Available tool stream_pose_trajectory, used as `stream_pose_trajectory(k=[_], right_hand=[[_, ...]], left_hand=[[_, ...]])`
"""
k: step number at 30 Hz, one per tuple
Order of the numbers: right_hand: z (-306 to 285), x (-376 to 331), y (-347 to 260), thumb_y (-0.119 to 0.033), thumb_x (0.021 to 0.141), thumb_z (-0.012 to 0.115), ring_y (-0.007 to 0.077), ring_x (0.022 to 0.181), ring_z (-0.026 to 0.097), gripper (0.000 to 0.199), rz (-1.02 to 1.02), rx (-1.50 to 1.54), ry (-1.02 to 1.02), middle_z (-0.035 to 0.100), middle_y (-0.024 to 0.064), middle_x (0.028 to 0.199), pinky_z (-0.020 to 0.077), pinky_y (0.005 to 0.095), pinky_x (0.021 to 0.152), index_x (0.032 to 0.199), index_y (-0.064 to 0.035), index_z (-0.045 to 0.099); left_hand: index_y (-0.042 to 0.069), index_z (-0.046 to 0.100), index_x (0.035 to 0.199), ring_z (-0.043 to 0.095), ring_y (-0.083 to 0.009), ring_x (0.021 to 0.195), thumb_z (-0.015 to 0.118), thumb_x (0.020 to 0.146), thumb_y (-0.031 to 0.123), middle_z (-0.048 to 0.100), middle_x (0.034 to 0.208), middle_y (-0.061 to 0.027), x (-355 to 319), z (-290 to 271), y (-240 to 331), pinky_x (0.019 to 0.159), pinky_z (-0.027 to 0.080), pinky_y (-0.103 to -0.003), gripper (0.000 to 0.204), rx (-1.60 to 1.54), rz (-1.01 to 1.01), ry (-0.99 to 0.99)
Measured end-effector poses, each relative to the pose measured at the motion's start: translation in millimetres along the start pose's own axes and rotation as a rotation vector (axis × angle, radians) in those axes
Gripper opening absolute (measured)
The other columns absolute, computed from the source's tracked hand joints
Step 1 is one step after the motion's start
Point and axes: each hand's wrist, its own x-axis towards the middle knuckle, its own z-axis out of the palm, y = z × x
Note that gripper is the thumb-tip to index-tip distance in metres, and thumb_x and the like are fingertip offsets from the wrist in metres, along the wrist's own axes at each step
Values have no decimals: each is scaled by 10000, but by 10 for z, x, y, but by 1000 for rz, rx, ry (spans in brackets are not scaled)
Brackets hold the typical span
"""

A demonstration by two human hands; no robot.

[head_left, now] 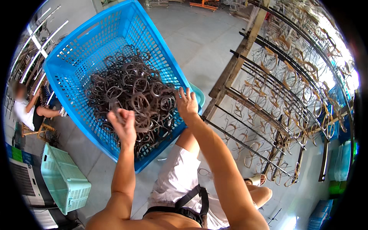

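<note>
Pinching dark rings (132, 94) in left fingers (119, 115); right fingers (183, 94) touch the pile.

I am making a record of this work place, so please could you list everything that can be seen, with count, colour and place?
blue basket: one, bright blue plastic mesh, centre left, tilted on the person's lap
ring-shaped parts: a tangled heap, too many to count, dark brown, inside the blue basket
rack: one, dark bars on a wooden frame, right side, hung with many tan looped pieces
green basket: one, pale green, on the floor at lower left
other person: one, light top, seated at far left
floor: grey tiles, top centre
left hand: fingers closed on some dark parts in the heap
right hand: fingers spread, on the basket's near right rim
</note>
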Motion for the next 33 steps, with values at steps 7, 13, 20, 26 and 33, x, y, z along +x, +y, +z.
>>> stream_pose_trajectory(k=[7,13,20,26,33], right_hand=[[-128,188,316,-203,816,518,218,988,463,201,-63,-20,-133,529,32,1027,347,351,840,958,-143,646],[-1082,-351,398,-73,745,619,314,904,508,142,328,861,225,574,114,857,423,383,758,875,-57,674],[-1113,-1037,-240,24,698,672,326,1034,576,218,238,1231,432,552,107,1078,483,336,839,892,-75,665],[-962,-1161,-154,200,737,427,279,1174,466,296,337,2288,543,491,137,1198,375,352,998,887,50,633],[-726,-1229,79,162,794,430,253,1088,524,262,449,2473,595,524,111,1156,415,349,949,867,18,636]], left_hand=[[37,396,972,436,-78,645,663,795,113,435,745,5,-146,107,-469,591,395,-240,329,78,-425,-320],[37,453,1101,493,-69,733,628,781,26,503,873,-2,-211,177,-312,677,411,-218,366,-167,-298,-509],[52,422,1206,534,-164,1045,585,779,-21,534,1221,-92,-170,167,-324,931,409,-329,464,-248,-366,-789],[100,415,1124,575,-230,1005,597,698,-73,560,1154,-197,12,8,-111,857,445,-342,495,-461,-612,-1193],[73,383,1229,527,-113,789,670,704,64,536,946,-75,-203,243,333,625,441,-224,598,-662,-570,-1180]])
